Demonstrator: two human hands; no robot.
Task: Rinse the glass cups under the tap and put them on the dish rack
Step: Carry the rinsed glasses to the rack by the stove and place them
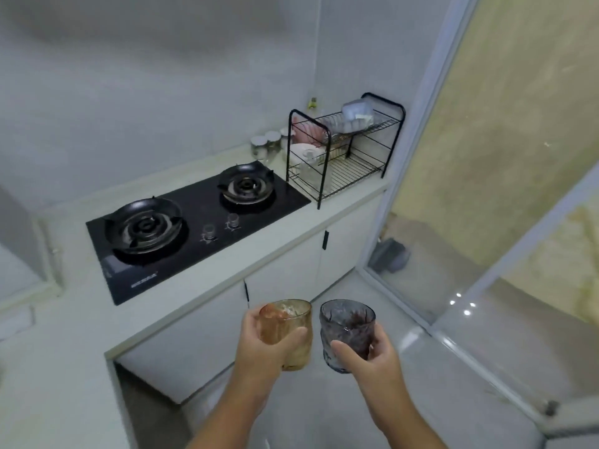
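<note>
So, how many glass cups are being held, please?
2: an amber glass cup in the left hand, a smoky grey glass cup in the right hand. None looks hidden.

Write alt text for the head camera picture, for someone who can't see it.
A person holds two dirty glass cups, an amber cup in the left hand and a grey cup in the right hand. Beyond them a counter carries a black two-burner gas hob and a black wire dish rack with dishes.

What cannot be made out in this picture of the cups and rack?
Head view:
- The tap: out of frame.
- Items on the dish rack: too small, blurred.
- Lower side of amber cup: covered by left hand.
- Lower side of grey cup: covered by right hand.
</note>
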